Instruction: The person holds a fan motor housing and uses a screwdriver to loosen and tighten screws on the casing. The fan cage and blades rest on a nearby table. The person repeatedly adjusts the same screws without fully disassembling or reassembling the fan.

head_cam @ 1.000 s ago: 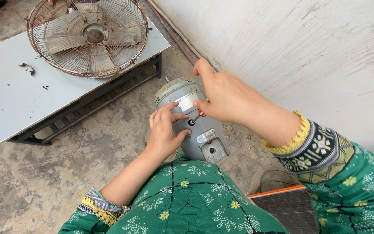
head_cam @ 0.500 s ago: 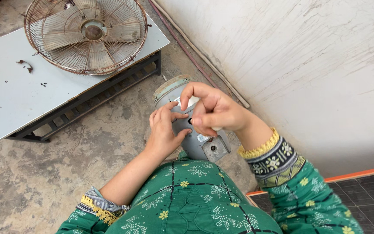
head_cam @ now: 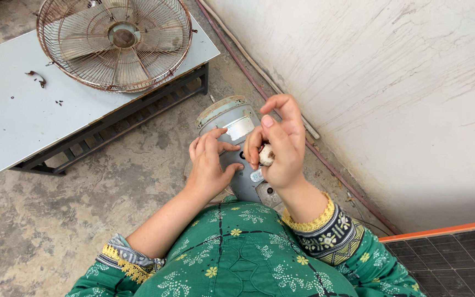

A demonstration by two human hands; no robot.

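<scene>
Resting on the grey fan motor housing (head_cam: 236, 144), upright on the concrete floor before the knees, the left hand (head_cam: 209, 164) lies open-fingered. The right hand (head_cam: 281, 144) has its grip closed on a small pale knob (head_cam: 266, 155), mostly hidden. A pale rectangular label (head_cam: 239, 127) faces upward. A caged fan (head_cam: 114, 42) lies on the grey surface (head_cam: 17, 126) beside a white wall (head_cam: 391, 93).

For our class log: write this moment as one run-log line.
left hand: on grey motor housing | right hand: pinching small pale knob
</scene>
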